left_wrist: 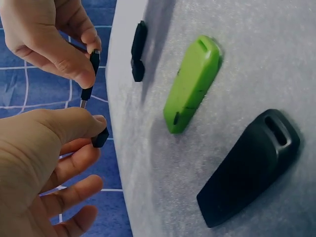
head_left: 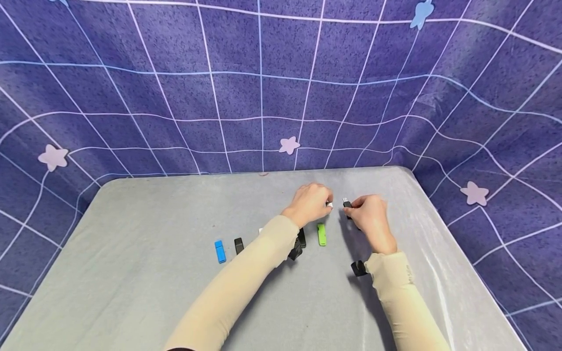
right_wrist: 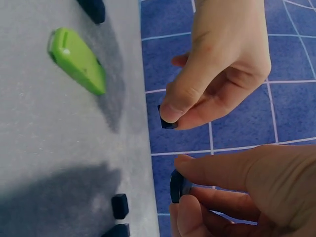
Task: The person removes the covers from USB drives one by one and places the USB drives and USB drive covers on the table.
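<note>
Above the grey table, my left hand (head_left: 309,202) pinches a small black cap (left_wrist: 100,138) between thumb and forefinger, its other fingers loosely bent. Just to the right, my right hand (head_left: 371,219) grips a slim black USB stick (head_left: 347,208) whose metal plug (head_left: 345,200) points away from me. In the head view a gap separates the hands; the left wrist view shows the plug beside my left thumb, and whether they touch I cannot tell. A green USB stick (head_left: 322,235) lies nearer to me, beside a larger black one (left_wrist: 249,168).
On the grey table (head_left: 145,219), a blue stick (head_left: 220,251) and a black stick (head_left: 239,245) lie to the left. A white item (head_left: 260,229) is mostly hidden by my left sleeve. Small dark pieces (right_wrist: 119,206) show in the right wrist view. A purple-blue curtain (head_left: 237,97) surrounds the table.
</note>
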A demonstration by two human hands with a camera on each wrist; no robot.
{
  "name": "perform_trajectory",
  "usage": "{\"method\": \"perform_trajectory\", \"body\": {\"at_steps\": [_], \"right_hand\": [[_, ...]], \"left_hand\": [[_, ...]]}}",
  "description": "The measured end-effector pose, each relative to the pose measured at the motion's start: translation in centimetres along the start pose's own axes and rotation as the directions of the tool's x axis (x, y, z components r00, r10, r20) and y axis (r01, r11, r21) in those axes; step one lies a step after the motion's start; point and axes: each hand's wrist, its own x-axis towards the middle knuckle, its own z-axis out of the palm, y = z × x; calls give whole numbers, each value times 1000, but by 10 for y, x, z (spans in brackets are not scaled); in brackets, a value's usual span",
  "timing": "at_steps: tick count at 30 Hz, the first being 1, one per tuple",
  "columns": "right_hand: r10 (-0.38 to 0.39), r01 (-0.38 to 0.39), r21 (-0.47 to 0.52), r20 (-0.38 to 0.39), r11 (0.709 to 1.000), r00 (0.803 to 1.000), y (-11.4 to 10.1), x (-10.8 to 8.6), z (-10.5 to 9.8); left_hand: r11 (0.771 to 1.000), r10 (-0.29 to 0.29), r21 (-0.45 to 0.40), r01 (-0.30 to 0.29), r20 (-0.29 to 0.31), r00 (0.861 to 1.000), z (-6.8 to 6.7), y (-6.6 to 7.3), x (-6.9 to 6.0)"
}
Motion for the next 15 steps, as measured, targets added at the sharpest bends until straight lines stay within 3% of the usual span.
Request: {"method": "perform_trajectory", "body": {"at_steps": [15], "right_hand": [[32, -32, -1, 56, 999, 998, 11, -5, 18]], "left_hand": [[999, -41, -21, 43, 71, 997, 16, 5, 5]]}}
